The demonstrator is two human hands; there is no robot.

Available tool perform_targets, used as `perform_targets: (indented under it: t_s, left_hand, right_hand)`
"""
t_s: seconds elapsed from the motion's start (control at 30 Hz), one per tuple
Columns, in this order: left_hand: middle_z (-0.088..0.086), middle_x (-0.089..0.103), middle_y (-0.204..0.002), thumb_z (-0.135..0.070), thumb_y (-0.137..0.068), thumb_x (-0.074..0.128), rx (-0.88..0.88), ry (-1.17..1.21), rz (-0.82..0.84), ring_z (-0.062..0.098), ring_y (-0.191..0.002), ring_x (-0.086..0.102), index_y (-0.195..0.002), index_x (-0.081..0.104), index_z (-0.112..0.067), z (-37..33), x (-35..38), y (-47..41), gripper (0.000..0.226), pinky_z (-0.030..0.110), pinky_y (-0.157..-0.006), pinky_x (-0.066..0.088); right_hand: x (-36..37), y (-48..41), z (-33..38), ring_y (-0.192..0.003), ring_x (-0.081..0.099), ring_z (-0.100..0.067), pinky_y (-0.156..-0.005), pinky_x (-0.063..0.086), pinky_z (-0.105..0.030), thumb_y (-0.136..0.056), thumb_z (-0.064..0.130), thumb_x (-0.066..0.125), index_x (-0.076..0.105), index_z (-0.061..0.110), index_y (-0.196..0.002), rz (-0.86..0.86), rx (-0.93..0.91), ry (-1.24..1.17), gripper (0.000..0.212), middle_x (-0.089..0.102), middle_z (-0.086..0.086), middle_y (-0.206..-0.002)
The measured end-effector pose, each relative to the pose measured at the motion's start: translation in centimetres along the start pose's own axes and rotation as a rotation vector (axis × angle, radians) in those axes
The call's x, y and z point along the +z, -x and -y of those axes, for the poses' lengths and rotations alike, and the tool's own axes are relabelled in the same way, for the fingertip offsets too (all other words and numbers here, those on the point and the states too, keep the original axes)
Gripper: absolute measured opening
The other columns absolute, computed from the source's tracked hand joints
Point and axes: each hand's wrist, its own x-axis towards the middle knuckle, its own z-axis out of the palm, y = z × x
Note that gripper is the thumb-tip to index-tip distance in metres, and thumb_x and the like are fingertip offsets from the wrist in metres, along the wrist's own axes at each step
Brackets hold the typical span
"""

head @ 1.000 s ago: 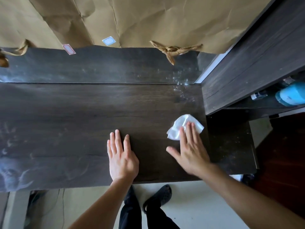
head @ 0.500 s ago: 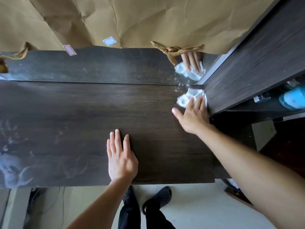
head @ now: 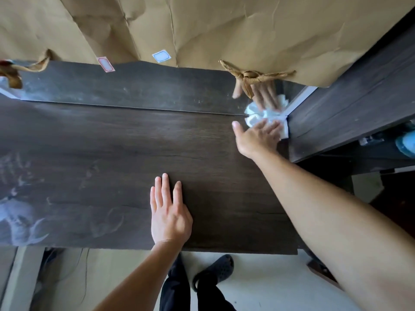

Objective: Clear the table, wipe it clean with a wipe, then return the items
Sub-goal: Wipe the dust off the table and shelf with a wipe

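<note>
The dark wooden table [head: 112,158] fills the middle of the view. A crumpled white wipe [head: 258,117] lies in the table's far right corner, against the mirror and the side panel. My right hand [head: 258,136] presses flat on the wipe with straight fingers, thumb spread to the left. Near the front edge, my left hand [head: 169,212] rests flat on the tabletop, fingers straight. The mirror behind reflects the right hand and the wipe.
A mirror strip [head: 134,86] runs along the table's back, brown paper [head: 224,28] hanging above it. A dark side panel [head: 350,104] borders the table on the right, with a blue object [head: 406,144] on the shelf beyond. Smears mark the table's left part.
My right hand has slid the wipe from the table's front right area to the far right corner. The left hand has stayed in place.
</note>
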Motion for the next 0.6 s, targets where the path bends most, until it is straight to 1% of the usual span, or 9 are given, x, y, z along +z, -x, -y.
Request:
perform_targets:
  t_s: [0.07, 0.13, 0.23, 0.27, 0.33, 0.4, 0.47, 0.53, 0.6]
  left_hand:
    - [0.027, 0.033, -0.146, -0.009, -0.080, 0.040, 0.005, 0.002, 0.007, 0.043, -0.138, 0.024, -0.123, 0.053, 0.000, 0.0, 0.0, 0.0, 0.046, 0.051, -0.114, 0.018]
    - [0.027, 0.033, -0.146, -0.009, -0.080, 0.040, 0.006, -0.001, 0.010, 0.043, -0.138, 0.023, -0.124, 0.053, 0.000, 0.1, -0.1, -0.2, 0.046, 0.051, -0.114, 0.017]
    - [0.027, 0.032, -0.146, -0.009, -0.079, 0.042, 0.006, -0.004, 0.016, 0.044, -0.138, 0.023, -0.124, 0.052, 0.000, 0.1, -0.1, 0.0, 0.047, 0.050, -0.114, 0.016]
    - [0.028, 0.032, -0.146, -0.009, -0.079, 0.041, 0.011, -0.001, 0.021, 0.044, -0.138, 0.023, -0.124, 0.052, 0.000, 0.0, -0.1, 0.0, 0.047, 0.051, -0.114, 0.017]
    - [0.028, 0.033, -0.145, -0.009, -0.078, 0.042, 0.016, -0.004, 0.021, 0.044, -0.137, 0.022, -0.125, 0.052, 0.001, 0.1, -0.1, -0.1, 0.048, 0.052, -0.113, 0.018]
    - [0.028, 0.033, -0.145, -0.008, -0.078, 0.043, 0.011, -0.007, 0.019, 0.044, -0.137, 0.023, -0.125, 0.051, 0.001, 0.1, -0.1, -0.1, 0.048, 0.052, -0.113, 0.018]
    - [0.028, 0.033, -0.145, -0.010, -0.079, 0.040, 0.008, -0.006, 0.018, 0.044, -0.137, 0.023, -0.125, 0.051, 0.000, 0.1, -0.1, 0.0, 0.048, 0.052, -0.112, 0.019]
    - [0.028, 0.033, -0.145, -0.011, -0.079, 0.039, 0.011, -0.003, 0.025, 0.044, -0.137, 0.023, -0.125, 0.051, 0.000, 0.0, -0.2, 0.0, 0.049, 0.052, -0.112, 0.019]
    - [0.028, 0.033, -0.146, -0.010, -0.079, 0.040, 0.014, -0.002, 0.022, 0.044, -0.138, 0.023, -0.125, 0.051, 0.000, 0.1, -0.2, -0.1, 0.049, 0.052, -0.113, 0.019]
  right_hand:
    - [0.6, 0.4, 3.2, -0.141, -0.011, -0.044, -0.115, 0.000, -0.051, -0.087, 0.072, 0.015, 0.001, -0.002, -0.147, 0.025, -0.084, 0.009, 0.096, -0.008, -0.033, -0.152]
    - [1.2, 1.3, 3.3, -0.142, -0.004, -0.043, -0.117, 0.005, -0.048, -0.091, 0.066, 0.020, 0.007, 0.002, -0.148, -0.024, -0.268, 0.071, 0.086, 0.000, -0.032, -0.152]
    - [0.4, 1.0, -2.0, -0.138, 0.022, -0.033, -0.110, 0.023, -0.041, -0.096, 0.046, 0.034, 0.030, 0.011, -0.142, -0.199, -0.514, 0.042, 0.057, 0.023, -0.016, -0.150]
    - [-0.2, 0.4, -3.9, -0.133, 0.030, -0.032, -0.105, 0.030, -0.040, -0.097, 0.040, 0.037, 0.036, 0.013, -0.139, -0.225, -0.503, 0.017, 0.050, 0.028, -0.012, -0.147]
    - [-1.0, -1.0, -5.4, -0.124, 0.038, -0.034, -0.099, 0.035, -0.041, -0.098, 0.037, 0.037, 0.044, 0.010, -0.132, -0.261, -0.371, 0.014, 0.045, 0.036, -0.013, -0.139]
    - [-0.8, -1.4, -3.3, -0.122, 0.038, -0.037, -0.101, 0.034, -0.043, -0.097, 0.041, 0.035, 0.048, 0.001, -0.128, -0.297, -0.206, 0.003, 0.052, 0.039, -0.020, -0.133]
    - [0.1, -0.4, 0.2, -0.121, 0.036, -0.039, -0.104, 0.030, -0.045, -0.097, 0.045, 0.033, 0.044, -0.002, -0.130, -0.281, -0.183, 0.010, 0.059, 0.040, -0.026, -0.131]
    - [1.5, 1.1, 2.6, -0.119, 0.035, -0.038, -0.101, 0.032, -0.046, -0.096, 0.044, 0.035, 0.040, 0.009, -0.135, -0.288, -0.402, 0.040, 0.053, 0.039, -0.024, -0.131]
    - [1.8, 1.1, 2.3, -0.120, 0.034, -0.033, -0.099, 0.035, -0.045, -0.097, 0.040, 0.037, 0.042, 0.024, -0.137, -0.256, -0.644, 0.045, 0.043, 0.038, -0.016, -0.134]
